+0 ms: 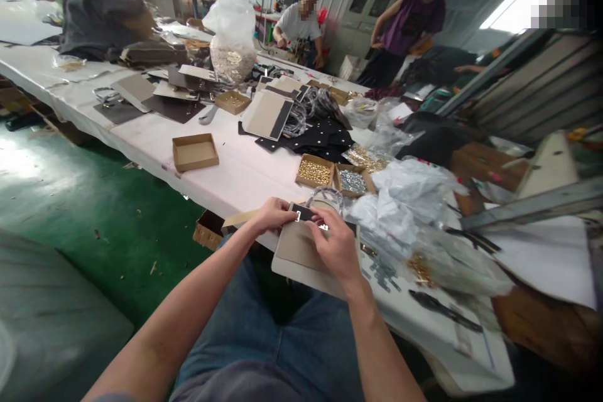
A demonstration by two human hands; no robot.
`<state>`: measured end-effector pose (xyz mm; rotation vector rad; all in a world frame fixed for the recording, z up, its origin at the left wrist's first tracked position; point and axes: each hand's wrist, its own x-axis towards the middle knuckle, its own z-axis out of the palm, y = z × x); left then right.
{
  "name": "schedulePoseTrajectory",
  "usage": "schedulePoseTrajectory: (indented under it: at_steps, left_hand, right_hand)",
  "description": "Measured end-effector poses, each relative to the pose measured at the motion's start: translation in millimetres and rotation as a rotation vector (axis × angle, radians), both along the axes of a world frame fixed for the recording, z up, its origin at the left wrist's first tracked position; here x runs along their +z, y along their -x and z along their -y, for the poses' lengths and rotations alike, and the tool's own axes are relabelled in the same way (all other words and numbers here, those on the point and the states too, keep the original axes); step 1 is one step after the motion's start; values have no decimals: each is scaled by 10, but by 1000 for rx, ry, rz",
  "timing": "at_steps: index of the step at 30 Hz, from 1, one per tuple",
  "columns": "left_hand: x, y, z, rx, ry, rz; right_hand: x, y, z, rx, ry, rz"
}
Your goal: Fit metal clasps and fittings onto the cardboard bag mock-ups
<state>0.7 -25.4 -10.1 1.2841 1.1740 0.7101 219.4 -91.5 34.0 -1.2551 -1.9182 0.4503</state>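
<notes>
A beige flat panel (296,250) with a black strip (304,212) along its far edge lies at the table's front edge, above my lap. At the panel's far left corner, my left hand (274,216) pinches the edge beside a small shiny metal fitting (298,217). My right hand (336,242) is over the panel's right half, fingers drawn together at the black strip; another bright metal bit shows beneath them. What exactly those fingertips grip is hidden. A coiled grey cord (330,196) lies just beyond the panel.
Cardboard trays of gold fasteners (315,172) and silver fasteners (352,181) stand beyond my hands. To the right lie plastic bags (400,201), flat metal pieces (384,275) and a black-handled tool (445,310). An open cardboard tray (195,152) sits left. People are across the table.
</notes>
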Motion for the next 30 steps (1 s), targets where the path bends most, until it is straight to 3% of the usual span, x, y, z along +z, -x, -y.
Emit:
schedulePoseTrajectory:
  at_steps: [4,8,11,15,22,26,30]
  left_hand:
    - [11,-10,-36,-39,52,-6]
    - [-35,-44,-77,-44,88,-14]
    - [-68,-66,-112,-41,73,-25]
    - [-81,-72,-165,-62,105,-38]
    - [-3,-2,-128,-59,100,-35]
    - [24,74,-138,-88,131,-32]
    - [-15,139,-163,-110,133,-15]
  right_hand:
    - [214,-466,200,-188,-94,42]
    - [240,-1402,500,-437,-117,160]
    - [152,-2211,839,-556,88,304]
    - [-16,-2908,1161,-482,428,429]
    - [-277,-3257,1103,-373,463,440]
    - [-414,-3473,1014,-435,490,473]
    - [-367,-3493,1004,-365,496,485]
